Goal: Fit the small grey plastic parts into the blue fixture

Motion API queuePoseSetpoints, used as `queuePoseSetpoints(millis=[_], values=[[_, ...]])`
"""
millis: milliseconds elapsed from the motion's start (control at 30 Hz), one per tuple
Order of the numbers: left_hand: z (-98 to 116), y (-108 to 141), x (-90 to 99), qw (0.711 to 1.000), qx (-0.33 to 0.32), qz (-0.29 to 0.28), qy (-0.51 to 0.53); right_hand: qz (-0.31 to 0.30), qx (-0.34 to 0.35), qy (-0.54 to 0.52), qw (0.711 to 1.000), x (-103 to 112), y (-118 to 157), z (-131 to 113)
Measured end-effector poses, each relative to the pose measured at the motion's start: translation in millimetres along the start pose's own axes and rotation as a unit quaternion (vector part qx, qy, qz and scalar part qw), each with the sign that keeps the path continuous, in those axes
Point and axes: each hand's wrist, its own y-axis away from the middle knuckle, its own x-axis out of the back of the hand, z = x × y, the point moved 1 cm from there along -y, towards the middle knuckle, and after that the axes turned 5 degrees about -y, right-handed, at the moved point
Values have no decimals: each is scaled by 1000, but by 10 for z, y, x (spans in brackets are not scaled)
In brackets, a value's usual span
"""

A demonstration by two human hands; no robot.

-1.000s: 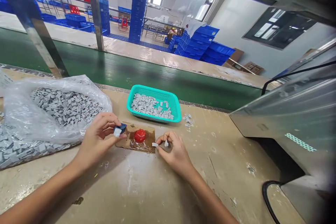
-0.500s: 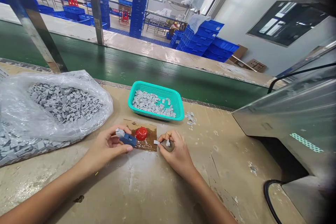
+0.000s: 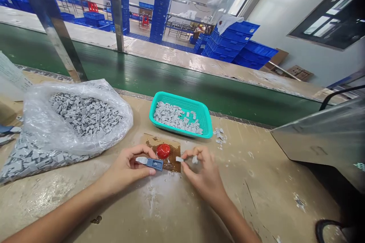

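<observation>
My left hand [image 3: 132, 165] holds a dark blue part [image 3: 154, 163] with a light grey end, its recessed face turned up. Between the thumb and forefinger of my right hand [image 3: 202, 167] is a small light grey piece [image 3: 179, 159]; another grey piece [image 3: 195, 159] sits against its curled fingers. Behind and between the hands, a red lump [image 3: 163, 151] rests on a wet brown card [image 3: 173, 164]. A turquoise basket [image 3: 182, 132] with many small grey pieces stands beyond the card.
At the left lies a clear plastic bag [image 3: 119, 136] full of grey pieces. Several loose pieces [image 3: 219, 135] lie right of the basket. A metal housing [image 3: 322, 136] stands at the right, and a green conveyor belt [image 3: 142, 74] runs behind the table.
The view has shifted, so the scene sits further right. My left hand has turned the blue part flatter, its recess now facing up. My right hand still pinches the grey piece.
</observation>
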Motion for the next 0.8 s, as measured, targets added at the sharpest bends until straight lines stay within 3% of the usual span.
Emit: queuePoseSetpoints(millis=[167, 333, 433, 633, 800], values=[[-74, 46, -106, 998, -22, -25, -62, 43, -23, -180, 982, -34, 41, -188], [-61, 129, -139, 983, -84, -14, -161, -64, -54, -330, 940, -69, 213, -458], [-8, 143, -125, 977, -99, -8, -188, -87, -54, -332, 938, -108, 270, -484], [24, 167, -133, 959, -158, 11, -237, -78, -54, -275, 957, -167, 259, -526], [16, 233, -136, 935, -225, -41, -272, -114, -63, -298, 946, -130, 286, -621]])
